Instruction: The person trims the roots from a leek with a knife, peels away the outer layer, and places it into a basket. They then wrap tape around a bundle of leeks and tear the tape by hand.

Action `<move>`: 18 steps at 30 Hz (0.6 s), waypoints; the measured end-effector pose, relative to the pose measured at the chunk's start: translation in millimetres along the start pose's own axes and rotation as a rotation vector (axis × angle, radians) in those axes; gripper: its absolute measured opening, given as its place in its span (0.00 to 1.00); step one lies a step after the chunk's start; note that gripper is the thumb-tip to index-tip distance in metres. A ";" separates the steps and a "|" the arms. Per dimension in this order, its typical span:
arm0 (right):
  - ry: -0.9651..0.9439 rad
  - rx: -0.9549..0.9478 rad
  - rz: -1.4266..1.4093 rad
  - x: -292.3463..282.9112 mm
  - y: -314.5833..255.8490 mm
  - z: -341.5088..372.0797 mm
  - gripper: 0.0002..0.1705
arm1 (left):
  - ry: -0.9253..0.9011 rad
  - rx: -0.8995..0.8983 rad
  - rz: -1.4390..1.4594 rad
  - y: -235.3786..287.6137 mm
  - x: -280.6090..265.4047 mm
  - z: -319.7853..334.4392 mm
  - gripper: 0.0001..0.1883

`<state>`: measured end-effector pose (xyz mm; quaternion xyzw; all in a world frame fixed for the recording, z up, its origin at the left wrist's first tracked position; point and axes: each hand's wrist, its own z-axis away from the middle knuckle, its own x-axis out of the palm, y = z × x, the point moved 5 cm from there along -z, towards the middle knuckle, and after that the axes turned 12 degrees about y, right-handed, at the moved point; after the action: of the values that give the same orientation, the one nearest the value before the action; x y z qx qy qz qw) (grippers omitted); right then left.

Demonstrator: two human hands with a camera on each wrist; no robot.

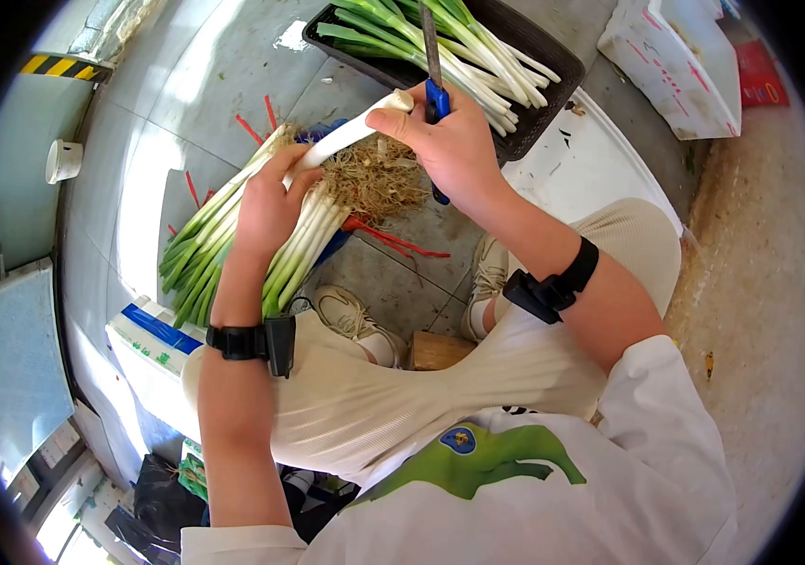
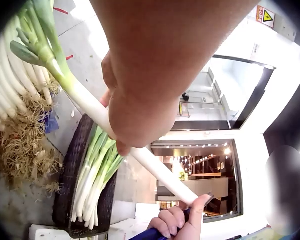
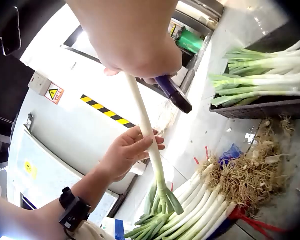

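A long white-stemmed scallion (image 1: 357, 130) is held up between the two hands. The left hand (image 1: 269, 209) grips its stem with fingers curled around it; the green leaves of this stalk show in the left wrist view. In the right hand (image 1: 461, 146) is a knife with a blue handle (image 1: 437, 102), its narrow blade (image 1: 431, 47) pointing away from the body. The right thumb lies against the root end of the scallion, which shows no long roots. Below the hands lies a bundle of scallions (image 1: 219, 231) with shaggy brown roots (image 1: 379, 179).
A dark plastic crate (image 1: 553, 108) with several root-trimmed scallions stands at the far side. Red ties (image 1: 393, 240) lie by the bundle. A white foam box (image 1: 671, 71) is at the back right. The person's shoes (image 1: 351, 315) are close below the bundle.
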<state>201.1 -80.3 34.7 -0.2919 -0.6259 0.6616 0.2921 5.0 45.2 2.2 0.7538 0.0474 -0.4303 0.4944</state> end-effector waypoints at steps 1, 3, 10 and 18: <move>0.013 -0.011 -0.014 -0.8 0.2 -0.4 0.28 | 0.010 0.015 -0.014 2.2 0.3 1.0 0.17; 0.029 -0.025 -0.025 -3.1 -0.5 -1.7 0.28 | 0.024 0.061 -0.032 4.3 1.3 1.9 0.17; 0.108 0.073 -0.113 -13.8 2.0 -6.1 0.27 | -0.029 0.119 0.000 8.6 5.7 2.1 0.18; 0.093 0.059 -0.078 -9.1 6.6 -5.4 0.26 | -0.170 -0.050 -0.217 16.8 4.4 -1.0 0.18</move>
<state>211.0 -83.9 28.1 -0.2889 -0.6026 0.6536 0.3552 16.7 35.9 11.1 0.6925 0.0972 -0.5423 0.4657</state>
